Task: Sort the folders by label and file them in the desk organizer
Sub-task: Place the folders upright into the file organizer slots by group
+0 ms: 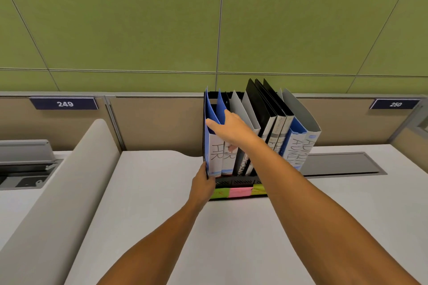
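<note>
A pale grey desk [150,203] fills the lower half of the frame, running back to a tan partition at mid-height. At centre, against the partition, a black desk organizer [236,181] stands directly on the desk, folders upright in its slots and green and pink sticky notes [239,192] along its front edge. Right of centre, a grey cable hatch [340,164] is set flush into the surface. At left, a curved light divider [58,192] rises from the desk edge.

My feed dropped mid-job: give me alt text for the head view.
A black desk organizer holds upright folders; the right hand touches the HR folders at its left end, while the left hand holds its front corner. ADMIN folders stand at right.
</note>
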`<action>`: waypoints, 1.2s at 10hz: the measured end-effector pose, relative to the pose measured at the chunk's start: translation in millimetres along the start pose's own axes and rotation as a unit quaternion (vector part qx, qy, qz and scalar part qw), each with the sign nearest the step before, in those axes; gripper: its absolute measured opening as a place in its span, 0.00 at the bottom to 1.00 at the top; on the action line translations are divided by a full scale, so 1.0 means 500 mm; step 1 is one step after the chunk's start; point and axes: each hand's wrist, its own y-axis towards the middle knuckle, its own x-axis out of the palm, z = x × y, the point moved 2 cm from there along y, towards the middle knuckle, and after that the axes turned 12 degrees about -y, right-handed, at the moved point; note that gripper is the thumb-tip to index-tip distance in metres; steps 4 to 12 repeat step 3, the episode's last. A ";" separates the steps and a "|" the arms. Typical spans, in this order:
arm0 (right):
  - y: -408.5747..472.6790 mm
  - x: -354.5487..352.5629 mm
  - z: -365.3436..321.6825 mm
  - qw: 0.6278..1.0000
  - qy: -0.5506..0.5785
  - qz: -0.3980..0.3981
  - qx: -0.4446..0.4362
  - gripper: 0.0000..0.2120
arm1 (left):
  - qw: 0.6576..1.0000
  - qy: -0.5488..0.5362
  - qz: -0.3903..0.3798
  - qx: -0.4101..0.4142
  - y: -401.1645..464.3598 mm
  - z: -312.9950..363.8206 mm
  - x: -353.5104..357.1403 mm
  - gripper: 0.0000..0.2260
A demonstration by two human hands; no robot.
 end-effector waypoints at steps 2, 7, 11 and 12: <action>-0.064 0.039 0.084 0.994 0.104 0.019 -0.041 0.43 | 0.999 -0.011 0.026 0.023 -0.017 0.024 0.008 0.21; -0.113 0.064 0.110 0.989 0.131 0.032 -0.066 0.42 | 0.999 -0.008 0.031 0.031 -0.037 0.040 0.014 0.23; -0.113 0.064 0.110 0.989 0.131 0.032 -0.066 0.42 | 0.999 -0.008 0.031 0.031 -0.037 0.040 0.014 0.23; -0.113 0.064 0.110 0.989 0.131 0.032 -0.066 0.42 | 0.999 -0.008 0.031 0.031 -0.037 0.040 0.014 0.23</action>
